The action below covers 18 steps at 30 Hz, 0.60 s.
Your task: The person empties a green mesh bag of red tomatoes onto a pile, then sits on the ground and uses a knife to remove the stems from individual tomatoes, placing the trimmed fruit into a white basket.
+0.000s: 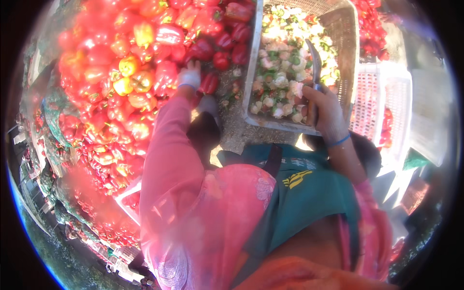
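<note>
My left hand (189, 75), in a pale glove with a blue cuff, reaches to the edge of a large heap of red bell peppers (117, 123). Its fingers are extended and look slightly apart, close to a dark red bell pepper (201, 49); nothing shows in its grasp. In my right hand (329, 110), also gloved, is the handle of a knife with a curved blade (314, 59), the blade pointing away from me. That hand is over the right side of a plastic crate (346, 40) holding many cut pepper cores (281, 78), pale with green stems.
White perforated crates (367, 99) stand right of the core-filled crate, with red peppers (387, 125) visible inside. More red peppers (371, 30) lie beyond. Debris litters the ground (233, 108) between heap and crate. Green netting (54, 119) lies at the heap's left side.
</note>
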{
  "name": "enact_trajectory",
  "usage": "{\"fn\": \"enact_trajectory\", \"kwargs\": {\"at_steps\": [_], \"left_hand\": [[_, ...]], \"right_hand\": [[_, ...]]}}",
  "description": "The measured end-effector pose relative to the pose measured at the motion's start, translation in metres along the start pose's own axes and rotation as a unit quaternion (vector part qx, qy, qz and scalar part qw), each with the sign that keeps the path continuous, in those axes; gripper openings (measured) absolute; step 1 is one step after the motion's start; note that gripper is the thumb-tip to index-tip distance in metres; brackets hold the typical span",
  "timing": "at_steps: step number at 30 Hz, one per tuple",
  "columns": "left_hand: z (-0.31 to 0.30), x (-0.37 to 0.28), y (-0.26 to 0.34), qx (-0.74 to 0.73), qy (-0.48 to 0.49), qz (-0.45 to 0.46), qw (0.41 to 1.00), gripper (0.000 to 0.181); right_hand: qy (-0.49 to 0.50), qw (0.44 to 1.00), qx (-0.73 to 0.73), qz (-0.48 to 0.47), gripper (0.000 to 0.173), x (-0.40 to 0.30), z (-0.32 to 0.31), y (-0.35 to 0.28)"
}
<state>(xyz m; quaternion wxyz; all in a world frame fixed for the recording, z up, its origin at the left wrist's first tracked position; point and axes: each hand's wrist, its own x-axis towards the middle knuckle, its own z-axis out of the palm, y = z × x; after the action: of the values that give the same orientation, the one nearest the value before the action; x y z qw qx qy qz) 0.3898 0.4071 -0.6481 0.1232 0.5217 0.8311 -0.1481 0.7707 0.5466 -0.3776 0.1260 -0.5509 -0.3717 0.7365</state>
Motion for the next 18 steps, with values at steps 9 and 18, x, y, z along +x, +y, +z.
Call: {"fn": "enact_trajectory", "kwargs": {"at_steps": [9,18], "left_hand": [[-0.020,-0.006,0.005,-0.147,-0.015,-0.114,0.983,0.044],[-0.019,-0.011,-0.031,-0.283,0.045,-0.203,0.936,0.019]], "right_hand": [[0.015,0.998,0.041,0.040,0.040,0.009,0.024,0.006],[-0.015,0.996,0.015,-0.082,0.032,-0.009,0.018,0.009]]}}
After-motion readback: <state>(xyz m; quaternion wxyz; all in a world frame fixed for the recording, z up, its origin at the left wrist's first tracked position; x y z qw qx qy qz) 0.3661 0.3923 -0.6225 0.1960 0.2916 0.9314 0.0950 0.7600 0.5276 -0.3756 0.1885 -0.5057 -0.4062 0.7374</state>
